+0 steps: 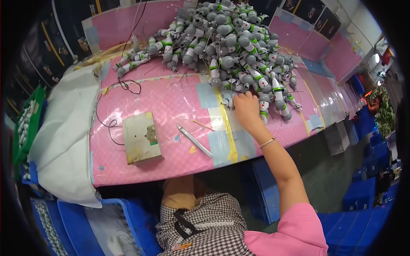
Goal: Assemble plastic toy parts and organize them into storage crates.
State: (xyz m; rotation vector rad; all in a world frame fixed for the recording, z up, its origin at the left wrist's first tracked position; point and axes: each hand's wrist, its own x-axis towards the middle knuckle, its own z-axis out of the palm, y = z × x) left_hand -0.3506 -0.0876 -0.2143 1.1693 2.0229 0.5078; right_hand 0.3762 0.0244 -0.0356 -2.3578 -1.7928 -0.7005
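Note:
My right hand (pixel 247 109) is at the near edge of a large heap of small grey, white and green toy-like pieces (pixel 230 42), many with rounded grey ends and thin wires. Its fingers curl downward, and what they grip, if anything, is hidden under the hand. A small white and grey piece (pixel 227 102) shows just left of the fingers. To the right of the hand lie more pieces, among them a white one with a green band (pixel 264 106). My left hand is out of sight.
A worn beige box (pixel 139 138) with a black cord stands on the pink, taped table (pixel 115 170). A slim silver tool (pixel 194 140) and a thin stick (pixel 203 124) lie beside it. White cloth (pixel 64 132) drapes the left end. Blue bins (pixel 132 213) stand below.

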